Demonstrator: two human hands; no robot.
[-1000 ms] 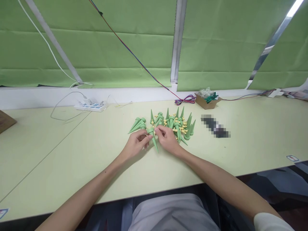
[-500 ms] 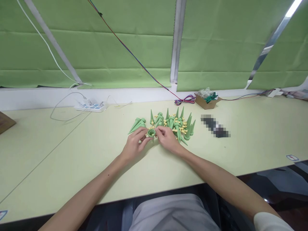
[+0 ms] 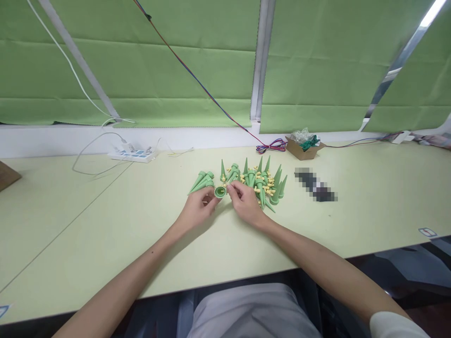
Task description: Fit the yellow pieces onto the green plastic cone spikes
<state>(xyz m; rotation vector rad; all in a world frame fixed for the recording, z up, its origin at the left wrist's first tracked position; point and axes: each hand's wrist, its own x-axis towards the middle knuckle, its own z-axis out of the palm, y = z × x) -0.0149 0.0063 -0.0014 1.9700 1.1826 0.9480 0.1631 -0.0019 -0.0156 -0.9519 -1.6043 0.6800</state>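
Observation:
My left hand holds a green plastic plant watering spike between thumb and fingers, its round open end turned up toward me. Something yellowish shows inside that opening. Just right of its rim is my right hand, thumb and fingertips pinched together; whatever they grip is too small to make out. Behind the hands lies a pile of green spikes mixed with small yellow valve pieces. A few more green spikes lie beside the pile, just beyond my left fingers.
At the back stands a small cardboard box with clear plastic and green items, beside a coiled red-and-blue cable. A white power strip lies at the back left. A blurred dark object is on the table right of the pile.
The spike in my left hand has tipped and shifted slightly left. A narrow gap has opened between its rim and my right fingertips. The pile looks unchanged.

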